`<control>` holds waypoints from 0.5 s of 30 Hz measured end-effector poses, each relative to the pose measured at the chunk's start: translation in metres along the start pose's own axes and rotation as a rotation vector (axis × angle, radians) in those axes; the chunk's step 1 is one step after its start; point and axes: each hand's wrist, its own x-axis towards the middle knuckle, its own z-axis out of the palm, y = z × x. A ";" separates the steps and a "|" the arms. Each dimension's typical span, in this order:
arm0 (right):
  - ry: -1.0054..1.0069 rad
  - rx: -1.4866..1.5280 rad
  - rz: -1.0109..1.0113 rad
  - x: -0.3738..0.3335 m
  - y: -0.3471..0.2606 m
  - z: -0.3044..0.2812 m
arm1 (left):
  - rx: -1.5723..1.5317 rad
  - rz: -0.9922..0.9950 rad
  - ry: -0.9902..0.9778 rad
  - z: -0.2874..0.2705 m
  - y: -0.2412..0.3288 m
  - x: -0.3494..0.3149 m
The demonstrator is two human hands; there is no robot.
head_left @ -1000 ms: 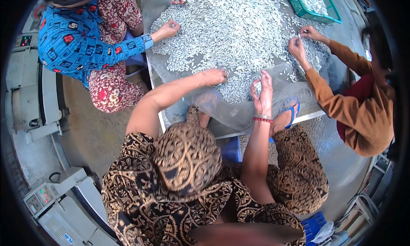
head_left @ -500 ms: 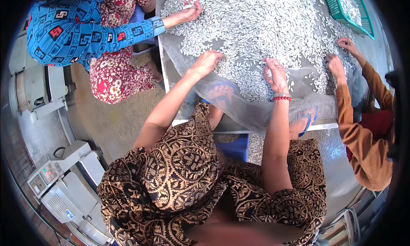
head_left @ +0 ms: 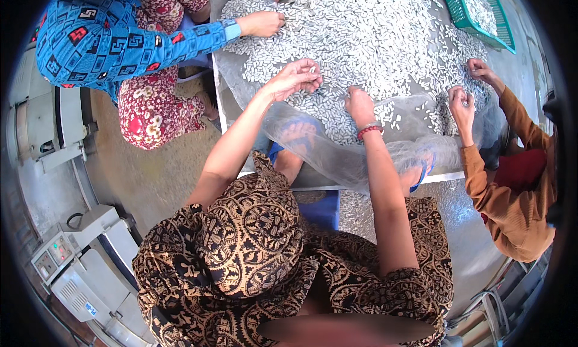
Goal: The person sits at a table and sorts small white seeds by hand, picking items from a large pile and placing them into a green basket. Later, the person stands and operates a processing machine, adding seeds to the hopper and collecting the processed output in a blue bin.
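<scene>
Small white oblong pieces (head_left: 373, 40) lie in a thick layer over the table, thinner and greyer near my hands. My left hand (head_left: 294, 82) is raised over the near left part of the layer, its fingers curled into a pinch. Whatever sits between those fingertips is too small to make out. My right hand (head_left: 361, 108), with red beads at the wrist, rests back-up on the pieces to the right. Its fingers are bent down and closed, the tips mostly hidden. Clear plastic sheeting (head_left: 337, 160) is bunched along the near edge, under my forearms.
A co-worker's blue patterned sleeve (head_left: 174, 49) reaches in from the left; another in brown (head_left: 481, 178) works at the right. A green basket (head_left: 481, 25) of pieces stands at the far right. Grey machines (head_left: 90, 256) line the left. The table edge (head_left: 319, 187) is near me.
My left hand has lifted and turned with its fingers pinched. My right hand has turned back-up and closed over the pieces, shifting left. The left co-worker's second hand now shows at the top.
</scene>
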 end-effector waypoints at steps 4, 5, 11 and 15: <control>0.002 0.499 0.103 -0.009 -0.001 -0.015 | -0.203 0.034 -0.162 0.001 0.007 0.003; -0.062 0.630 0.153 -0.012 -0.002 -0.019 | -0.177 0.016 -0.163 0.000 0.007 0.007; -0.230 1.407 0.455 -0.033 0.004 -0.037 | 1.131 -0.057 0.177 0.011 -0.024 0.032; 0.222 0.491 0.153 -0.042 0.012 -0.041 | 1.593 0.036 0.219 0.014 -0.047 0.029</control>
